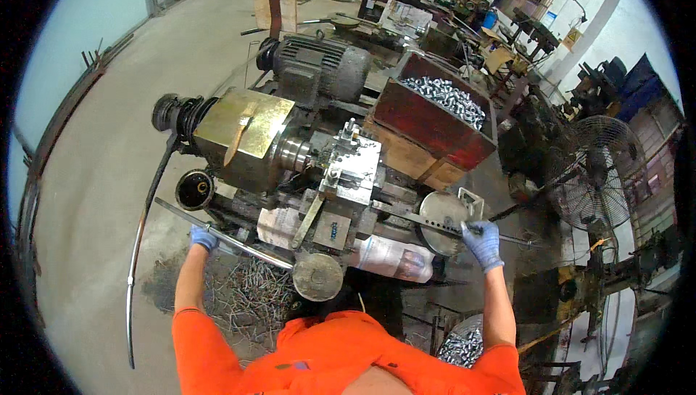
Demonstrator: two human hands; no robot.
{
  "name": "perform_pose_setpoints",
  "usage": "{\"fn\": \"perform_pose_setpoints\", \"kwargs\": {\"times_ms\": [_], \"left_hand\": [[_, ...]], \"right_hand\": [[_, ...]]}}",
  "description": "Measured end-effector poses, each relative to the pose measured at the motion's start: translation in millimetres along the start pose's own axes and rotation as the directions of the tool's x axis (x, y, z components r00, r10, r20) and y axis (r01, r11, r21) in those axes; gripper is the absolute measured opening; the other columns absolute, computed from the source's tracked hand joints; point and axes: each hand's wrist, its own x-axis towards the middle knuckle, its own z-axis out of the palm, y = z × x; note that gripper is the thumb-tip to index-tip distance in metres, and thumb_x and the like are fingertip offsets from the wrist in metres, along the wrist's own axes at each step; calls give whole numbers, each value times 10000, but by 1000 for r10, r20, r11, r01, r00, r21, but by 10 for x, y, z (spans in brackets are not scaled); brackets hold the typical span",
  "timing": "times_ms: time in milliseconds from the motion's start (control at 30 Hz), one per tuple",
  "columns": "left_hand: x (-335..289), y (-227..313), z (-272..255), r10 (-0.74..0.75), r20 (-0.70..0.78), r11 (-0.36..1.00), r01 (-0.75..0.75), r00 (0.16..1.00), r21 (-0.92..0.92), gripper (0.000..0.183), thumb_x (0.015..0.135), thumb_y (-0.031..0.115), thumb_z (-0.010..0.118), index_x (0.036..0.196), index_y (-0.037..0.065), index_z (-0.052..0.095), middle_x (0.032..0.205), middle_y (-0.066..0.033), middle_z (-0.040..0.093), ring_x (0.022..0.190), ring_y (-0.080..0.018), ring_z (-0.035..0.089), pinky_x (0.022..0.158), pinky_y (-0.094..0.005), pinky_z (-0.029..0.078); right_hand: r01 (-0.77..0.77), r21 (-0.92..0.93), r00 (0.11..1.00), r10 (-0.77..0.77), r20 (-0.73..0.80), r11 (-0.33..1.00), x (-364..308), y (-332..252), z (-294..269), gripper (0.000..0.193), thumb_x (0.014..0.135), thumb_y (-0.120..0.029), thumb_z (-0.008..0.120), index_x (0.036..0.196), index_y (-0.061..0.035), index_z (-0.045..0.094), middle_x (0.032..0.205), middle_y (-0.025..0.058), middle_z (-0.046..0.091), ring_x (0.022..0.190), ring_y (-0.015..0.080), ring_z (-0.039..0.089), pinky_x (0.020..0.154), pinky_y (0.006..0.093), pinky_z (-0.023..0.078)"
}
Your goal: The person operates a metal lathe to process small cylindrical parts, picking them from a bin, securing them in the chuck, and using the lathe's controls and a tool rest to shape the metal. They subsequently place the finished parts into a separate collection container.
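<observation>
My left hand (pixel 204 238), in a blue work glove, is closed around a long metal lever bar (pixel 243 245) that slants across the near left of a small lathe. My right hand (pixel 484 244), gloved alike, is closed at the right end of a flat bar with a row of holes (pixel 417 215). Its fingertips are partly hidden. Between my hands lie the lathe's tool slide (pixel 353 170) and the spindle chuck (pixel 293 154). Below the slide is a round metal disc (pixel 317 277).
A red bin (pixel 435 123) of small metal parts stands behind the slide. A brush (pixel 238 137) lies on the headstock cover (pixel 268 123), with a motor (pixel 322 68) behind. Metal shavings (pixel 250 293) cover the floor near left. A caged fan (pixel 596 170) stands at right.
</observation>
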Motion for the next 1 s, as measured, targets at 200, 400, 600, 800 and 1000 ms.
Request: {"fn": "perform_pose_setpoints", "kwargs": {"times_ms": [200, 400, 600, 800, 1000], "left_hand": [[-387, 188, -468, -131, -11, 965, 130, 991, 227, 269, 779, 283, 545, 979, 143, 655, 934, -90, 661, 857, -277, 628, 733, -385, 493], [-676, -296, -871, -278, -134, 945, 246, 951, -214, 299, 765, 266, 582, 1020, 122, 643, 989, -142, 642, 894, -301, 622, 787, -381, 490], [-1005, 406, -1858, -257, -478, 908, 41, 840, -418, 301, 834, 345, 547, 967, 99, 657, 895, -153, 648, 835, -316, 621, 743, -403, 485], [-687, 858, -1709, 28, -505, 995, -71, 863, -67, 322, 823, 385, 535, 805, 85, 651, 743, -157, 624, 734, -332, 605, 669, -434, 470], [-505, 1007, -1694, -199, -288, 969, 143, 937, -203, 402, 779, 454, 582, 756, 59, 650, 776, -176, 633, 771, -334, 614, 699, -427, 476]], "right_hand": [[-105, -279, 994, 95, -48, 955, -72, 1231, -149, 376, 687, -359, 712, 856, -25, 673, 853, 159, 656, 831, 301, 624, 791, 378, 476], [-24, -678, 961, 204, 188, 735, 4, 2073, -190, 559, 658, -410, 688, 1097, -78, 590, 1098, 179, 585, 1024, 347, 542, 905, 402, 418], [-170, -695, 939, 329, 101, 699, -28, 2466, 8, 516, 668, -471, 653, 1003, -81, 604, 1055, 177, 597, 1023, 342, 540, 909, 399, 410], [-322, -664, 910, 415, -20, 675, -693, 2247, 90, 557, 704, -521, 592, 1040, -78, 599, 1090, 162, 586, 1101, 360, 484, 1001, 472, 311], [-594, -554, 740, 667, -92, 583, -2010, 1906, -387, 528, 627, -487, 702, 876, -26, 631, 838, 215, 635, 811, 387, 608, 731, 429, 484]]}}
